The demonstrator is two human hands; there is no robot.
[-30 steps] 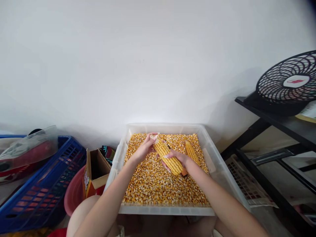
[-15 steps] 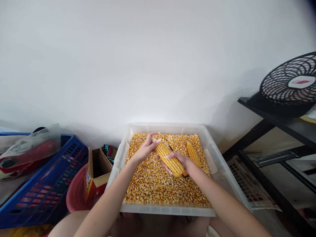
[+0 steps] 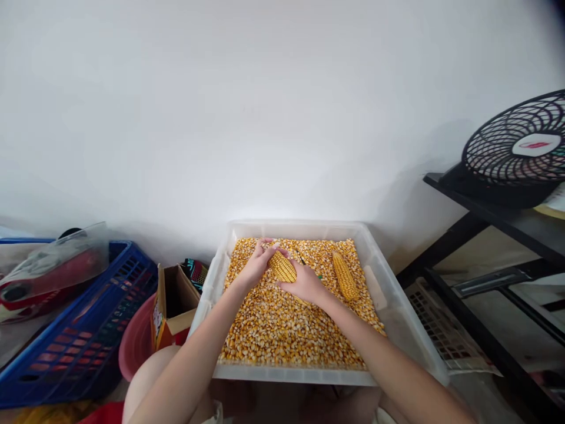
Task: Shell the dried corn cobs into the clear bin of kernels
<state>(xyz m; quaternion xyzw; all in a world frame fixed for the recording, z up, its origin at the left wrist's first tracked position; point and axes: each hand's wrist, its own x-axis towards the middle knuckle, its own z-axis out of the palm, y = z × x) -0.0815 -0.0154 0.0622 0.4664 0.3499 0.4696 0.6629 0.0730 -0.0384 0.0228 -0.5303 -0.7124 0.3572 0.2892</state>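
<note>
Corn cob, yellow and dried, with its kernels on, sits between my two hands over the clear plastic tub full of loose yellow kernels. My left hand is curled around the far tip of the cob and my right hand is clamped over the near end, so I've got it gripped at both ends, low over the pile.

Progress-wise I'd guess we're well in: the tub floor is covered edge to edge with shelled kernels, but the cob in my hands looks fully loaded on the part I can see, and a second whole yellow cob is lying on the kernels just to the right, untouched. So at least two left.

Around the tub: a small open cardboard box and a pink round basin just left of it, then a blue plastic crate. Off to the right there's a black metal shelf with a black fan on top. Nothing's blocking my hands; a white wall stands behind it all.
</note>
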